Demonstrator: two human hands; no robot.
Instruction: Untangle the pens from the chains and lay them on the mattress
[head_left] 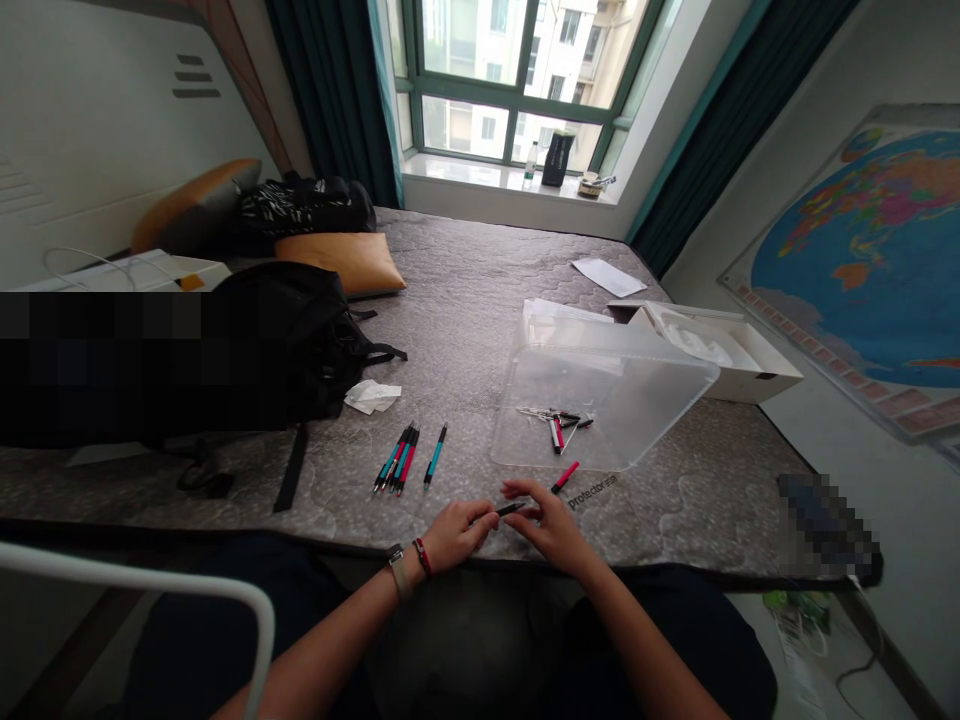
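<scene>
My left hand (452,535) and my right hand (550,522) meet at the near edge of the grey mattress (480,290). Together they hold a thin dark pen part (511,509) between their fingertips. A red pen piece (565,477) lies just beyond my right hand. Several teal and red pens (398,459) lie in a row to the left, with one teal pen (435,455) set a little apart. More pen parts (559,421) lie in a clear plastic lid (600,400).
A black backpack (285,340) lies on the left with a crumpled tissue (371,396) beside it. A white box (720,350) sits at the right, orange cushions (345,260) farther back, a paper sheet (607,277) near the window. A white chair rail (150,585) crosses the near left.
</scene>
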